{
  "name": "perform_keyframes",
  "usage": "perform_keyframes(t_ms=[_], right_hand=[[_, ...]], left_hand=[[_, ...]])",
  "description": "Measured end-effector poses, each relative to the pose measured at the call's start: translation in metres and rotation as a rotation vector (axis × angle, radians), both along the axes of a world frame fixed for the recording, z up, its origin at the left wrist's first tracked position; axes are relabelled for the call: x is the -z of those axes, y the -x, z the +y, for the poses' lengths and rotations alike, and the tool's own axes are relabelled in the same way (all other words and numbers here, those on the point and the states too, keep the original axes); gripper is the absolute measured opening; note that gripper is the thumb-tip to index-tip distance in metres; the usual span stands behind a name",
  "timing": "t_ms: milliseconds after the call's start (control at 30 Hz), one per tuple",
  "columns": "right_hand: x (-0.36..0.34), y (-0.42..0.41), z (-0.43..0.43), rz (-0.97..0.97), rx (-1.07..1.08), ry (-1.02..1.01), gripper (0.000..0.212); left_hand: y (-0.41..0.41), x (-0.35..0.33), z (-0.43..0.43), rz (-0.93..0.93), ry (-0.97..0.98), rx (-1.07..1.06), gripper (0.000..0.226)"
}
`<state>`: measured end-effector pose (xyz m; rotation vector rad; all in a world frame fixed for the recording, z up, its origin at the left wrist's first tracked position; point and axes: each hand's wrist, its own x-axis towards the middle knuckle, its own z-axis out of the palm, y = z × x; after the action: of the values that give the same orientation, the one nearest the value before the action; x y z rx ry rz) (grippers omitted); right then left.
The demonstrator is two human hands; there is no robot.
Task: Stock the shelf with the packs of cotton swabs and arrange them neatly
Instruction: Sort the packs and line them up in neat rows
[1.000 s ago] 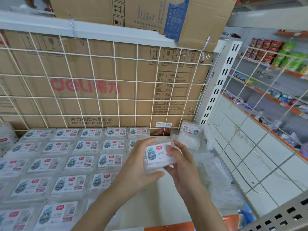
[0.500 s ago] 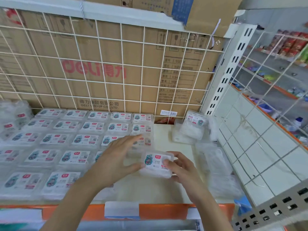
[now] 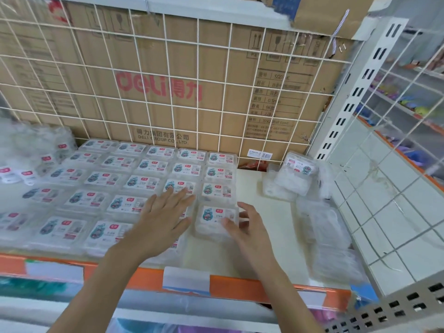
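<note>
At the near edge, the shelf (image 3: 269,212) has an orange front strip (image 3: 240,288) with a clear label holder (image 3: 186,280) on it. Both forearms reach over this strip.

The left hand (image 3: 163,222) lies flat with its fingers straight and spread. It holds nothing, and it rests on the packs of the second column from the right. The right hand (image 3: 247,233) is just beside it. Its thumb lies on top of the cotton swab pack (image 3: 213,218) and its curled fingers are at the right side of the pack, so it holds the pack lightly at that edge. The pack lies flat on the shelf, label up, as the nearest one in the rightmost column.

To the left and farther away, the rows of packs (image 3: 141,181) cover the shelf in straight lines. To the right is bare white shelf, then a blurred heap of clear plastic (image 3: 329,236). In the far right corner some loose packs (image 3: 298,174) lie tilted on each other.

Behind all this stands a white wire grid (image 3: 198,92), and behind it a brown cardboard box (image 3: 158,87) with red print.
</note>
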<state>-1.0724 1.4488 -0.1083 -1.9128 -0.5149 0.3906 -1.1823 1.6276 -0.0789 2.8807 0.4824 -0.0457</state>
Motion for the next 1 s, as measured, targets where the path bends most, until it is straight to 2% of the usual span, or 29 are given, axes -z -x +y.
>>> perform_keyframes(t_ms=[67, 133, 233, 333, 767, 833, 933, 1000], right_hand=[[0.001, 0.008, -0.004, -0.114, -0.088, 0.057, 0.081], [0.003, 0.014, -0.007, -0.247, -0.12, 0.12, 0.091], [0.006, 0.016, -0.004, -0.408, -0.039, 0.144, 0.079], [0.008, 0.022, 0.005, -0.424, 0.01, 0.155, 0.071], [0.005, 0.037, 0.018, -0.545, 0.098, 0.244, 0.072], [0.005, 0.039, 0.019, -0.565, 0.102, 0.265, 0.071], [0.006, 0.041, 0.022, -0.581, 0.111, 0.292, 0.07], [0.007, 0.041, 0.022, -0.601, 0.112, 0.306, 0.073]], left_hand=[[0.001, 0.003, -0.001, 0.0, -0.036, 0.001, 0.09], [0.001, 0.004, -0.001, -0.006, -0.05, -0.001, 0.09], [0.0, 0.006, -0.002, -0.015, -0.06, 0.005, 0.088], [0.0, 0.006, -0.002, -0.017, -0.062, 0.001, 0.089], [-0.001, 0.003, -0.003, 0.0, -0.065, 0.026, 0.093], [-0.001, 0.003, -0.004, 0.002, -0.058, 0.025, 0.088], [-0.001, 0.003, -0.002, 0.008, -0.068, 0.019, 0.065], [-0.001, 0.003, -0.002, 0.004, -0.064, 0.022, 0.07]])
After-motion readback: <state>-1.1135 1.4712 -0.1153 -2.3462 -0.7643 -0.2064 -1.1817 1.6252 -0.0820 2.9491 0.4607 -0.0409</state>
